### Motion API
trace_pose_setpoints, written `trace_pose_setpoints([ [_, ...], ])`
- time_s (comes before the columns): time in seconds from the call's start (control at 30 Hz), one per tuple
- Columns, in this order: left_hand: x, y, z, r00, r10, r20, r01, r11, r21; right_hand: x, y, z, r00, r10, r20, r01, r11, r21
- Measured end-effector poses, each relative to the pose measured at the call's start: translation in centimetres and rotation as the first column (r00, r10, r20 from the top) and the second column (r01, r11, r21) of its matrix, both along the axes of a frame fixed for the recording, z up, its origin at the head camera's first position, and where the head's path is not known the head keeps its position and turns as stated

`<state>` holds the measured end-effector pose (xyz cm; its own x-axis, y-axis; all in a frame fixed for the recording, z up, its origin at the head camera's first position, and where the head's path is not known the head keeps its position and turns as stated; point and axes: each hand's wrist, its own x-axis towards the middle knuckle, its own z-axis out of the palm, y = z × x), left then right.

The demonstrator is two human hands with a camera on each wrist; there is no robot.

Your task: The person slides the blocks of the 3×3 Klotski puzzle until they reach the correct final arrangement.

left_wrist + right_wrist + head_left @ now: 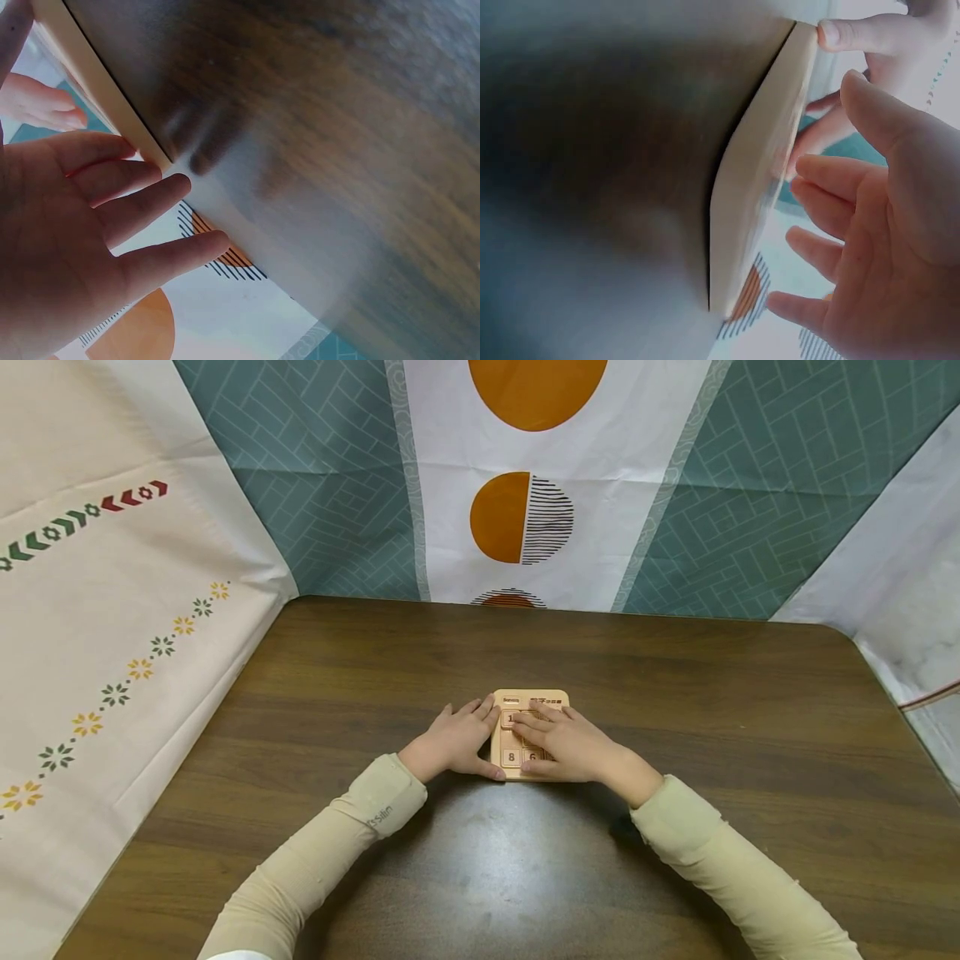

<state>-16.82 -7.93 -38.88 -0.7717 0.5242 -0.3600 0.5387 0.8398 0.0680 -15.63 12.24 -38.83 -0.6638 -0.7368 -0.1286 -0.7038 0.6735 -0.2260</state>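
Note:
A light wooden number puzzle board (495,745) lies flat on the table, with square tiles in its recess. Tiles marked 1 (510,719) and 8 (512,757) show plainly; the right-hand part is mostly covered. At the board's left edge is my left hand (457,739), fingers extended and thumb at the near left corner. My right hand (573,747) is spread over the board's right half, palm down. In the right wrist view, the right fingers (817,251) stand a little apart from the board's top, straight or slightly bent, and nothing is held.
The dark brown wooden table (375,660) extends around the board on all sides. Patterned cloth (337,485) hangs along its back edge, and a white cloth with printed flowers (97,635) runs along the left side.

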Motion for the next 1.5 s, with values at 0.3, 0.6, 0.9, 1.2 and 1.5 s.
trace_pose_setpoints([
  [0.3, 0.0, -0.1, 0.0, 1.0, 0.01, 0.003, -0.01, 1.0, -0.008, 1.5, 1.9, -0.1, 0.999, 0.021, -0.043, -0.022, 0.999, -0.03],
  [0.6, 0.1, 0.0, 0.0, 1.0, 0.014, 0.018, -0.014, 1.0, -0.004, 3.1, 1.0, -0.5, 0.991, 0.128, -0.025, -0.129, 0.991, -0.032],
  [0.9, 0.0, 0.0, 0.0, 1.0, 0.014, 0.021, -0.014, 1.0, -0.003, 2.3, 0.6, -0.4, 0.992, 0.114, -0.045, -0.114, 0.993, 0.005],
  [1.2, 0.0, 0.1, 0.0, 1.0, 0.014, 0.018, -0.014, 1.0, -0.006, 1.0, 0.6, -0.2, 0.996, 0.082, -0.017, -0.082, 0.997, 0.003],
  [1.5, 0.1, 0.1, 0.2, 1.0, 0.01, 0.014, -0.01, 1.0, -0.012, 1.5, 0.8, -0.2, 0.996, 0.078, -0.031, -0.078, 0.997, 0.006],
])
